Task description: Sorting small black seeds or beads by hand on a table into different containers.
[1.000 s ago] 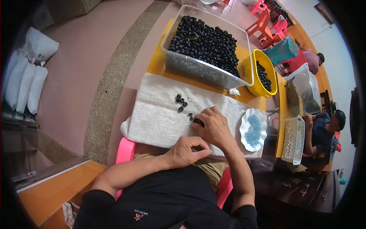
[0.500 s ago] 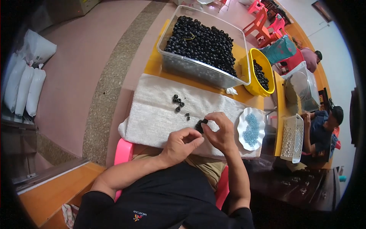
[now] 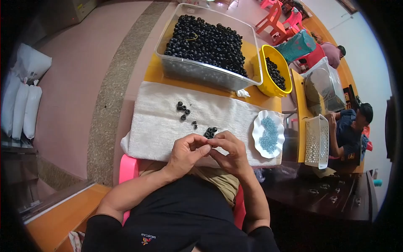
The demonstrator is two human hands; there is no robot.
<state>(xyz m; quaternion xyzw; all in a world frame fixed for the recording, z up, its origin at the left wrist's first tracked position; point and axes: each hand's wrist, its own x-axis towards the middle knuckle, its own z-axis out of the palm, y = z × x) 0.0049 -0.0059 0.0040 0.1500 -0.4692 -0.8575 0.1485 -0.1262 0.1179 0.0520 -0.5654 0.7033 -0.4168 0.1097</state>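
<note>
My left hand (image 3: pixel 184 154) and my right hand (image 3: pixel 230 154) meet fingertip to fingertip over the near edge of a white cloth (image 3: pixel 159 126). A small cluster of black rings (image 3: pixel 210 132) sits at the top of my right fingers, which seem to grip it. My left thumb and forefinger are pinched against the right fingertips; anything between them is too small to see. A few loose black rings (image 3: pixel 183 110) lie on the cloth further out. A white scalloped dish of small pale blue pieces (image 3: pixel 268 134) stands just right of my right hand.
A clear bin full of black rings (image 3: pixel 205 40) stands beyond the cloth on an orange table (image 3: pixel 153 71). A yellow tub (image 3: pixel 275 73) holds more rings. A white perforated basket (image 3: pixel 317 140) is at the right, where two other people sit. My pink stool (image 3: pixel 128 170) shows below.
My right hand lifted off the cloth with black rings and drew toward me. My left hand came up from my lap to meet it.
</note>
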